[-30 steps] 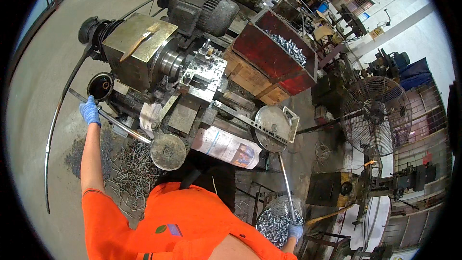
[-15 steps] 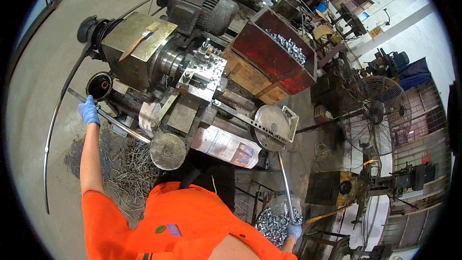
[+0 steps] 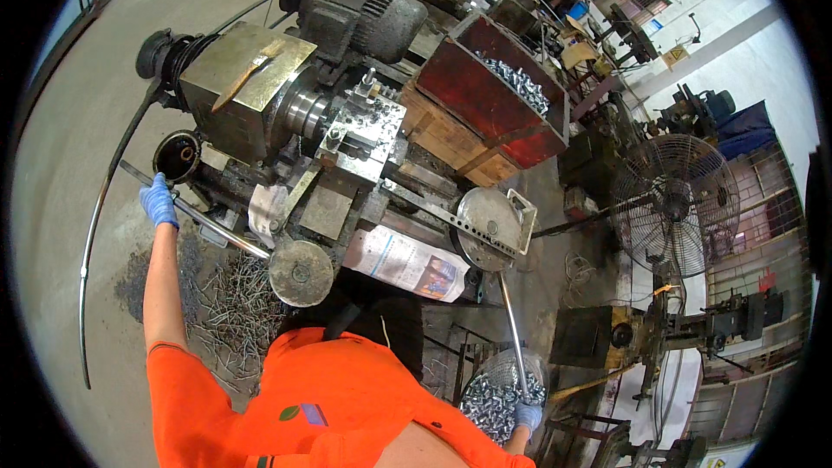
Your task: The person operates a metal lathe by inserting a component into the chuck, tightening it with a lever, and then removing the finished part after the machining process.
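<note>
My left hand (image 3: 159, 201), in a blue-and-white glove, is closed round a long metal lever (image 3: 221, 230) that runs to a round disc (image 3: 301, 273) at the front of a small lathe-like machine (image 3: 251, 113). Down at the right, my gloved right hand (image 3: 527, 416) is closed on the lower end of a second lever (image 3: 513, 321), which comes down from another round disc (image 3: 490, 224). Just beside that hand is a mesh basket (image 3: 539, 366) of small shiny metal parts (image 3: 490, 407). A toolholder block (image 3: 368, 130) sits next to the spindle (image 3: 308, 113).
Behind the machine is a motor (image 3: 360, 17). A red bin (image 3: 485, 100) of metal parts stands on a wooden support to its right. A brush (image 3: 247, 78) lies on the machine's top. Metal shavings (image 3: 234, 321) cover the floor at left. A large fan (image 3: 676, 199) stands at right.
</note>
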A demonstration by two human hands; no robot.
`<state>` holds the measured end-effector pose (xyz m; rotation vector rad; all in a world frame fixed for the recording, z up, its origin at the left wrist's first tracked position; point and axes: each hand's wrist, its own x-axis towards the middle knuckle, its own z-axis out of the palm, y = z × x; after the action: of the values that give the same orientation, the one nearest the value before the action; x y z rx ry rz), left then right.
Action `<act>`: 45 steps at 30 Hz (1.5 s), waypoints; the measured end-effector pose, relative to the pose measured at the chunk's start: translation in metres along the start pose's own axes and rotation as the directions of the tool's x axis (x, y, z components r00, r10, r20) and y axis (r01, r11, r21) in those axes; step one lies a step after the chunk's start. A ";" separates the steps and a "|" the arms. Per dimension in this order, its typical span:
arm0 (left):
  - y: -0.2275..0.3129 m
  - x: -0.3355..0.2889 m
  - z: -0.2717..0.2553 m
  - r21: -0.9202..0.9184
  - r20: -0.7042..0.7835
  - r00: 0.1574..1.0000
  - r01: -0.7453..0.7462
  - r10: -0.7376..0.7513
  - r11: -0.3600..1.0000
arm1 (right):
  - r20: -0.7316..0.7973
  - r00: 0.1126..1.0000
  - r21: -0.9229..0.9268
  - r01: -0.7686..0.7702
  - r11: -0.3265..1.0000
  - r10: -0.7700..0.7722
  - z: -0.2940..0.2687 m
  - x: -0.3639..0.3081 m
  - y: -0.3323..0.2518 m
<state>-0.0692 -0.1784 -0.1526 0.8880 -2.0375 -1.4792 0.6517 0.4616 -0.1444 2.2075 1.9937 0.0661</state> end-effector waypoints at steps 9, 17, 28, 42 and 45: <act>-0.001 -0.003 0.000 -0.108 -0.007 1.000 -0.019 0.018 0.994 | -0.026 0.999 0.035 -0.023 0.999 0.024 -0.002 -0.009 0.000; -0.002 -0.001 -0.001 -0.138 0.016 1.000 -0.023 0.025 0.990 | 0.001 0.994 0.031 -0.108 0.994 0.108 -0.026 -0.033 -0.016; -0.018 0.010 0.004 -0.199 0.033 0.999 -0.019 0.026 0.980 | -0.108 0.994 0.037 -0.021 0.999 0.025 -0.020 -0.040 -0.013; 0.003 -0.006 0.001 -0.303 0.054 0.998 -0.014 0.032 0.953 | -0.081 0.996 0.022 0.033 0.999 -0.031 -0.017 -0.047 -0.011; 0.001 -0.006 0.001 -0.358 0.058 0.996 -0.039 0.064 0.933 | -0.096 0.995 0.055 -0.025 0.998 0.030 -0.027 -0.054 -0.017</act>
<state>-0.0661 -0.1729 -0.1522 0.6380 -1.7401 -1.7953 0.6258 0.4118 -0.1166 2.3072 2.0375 0.1276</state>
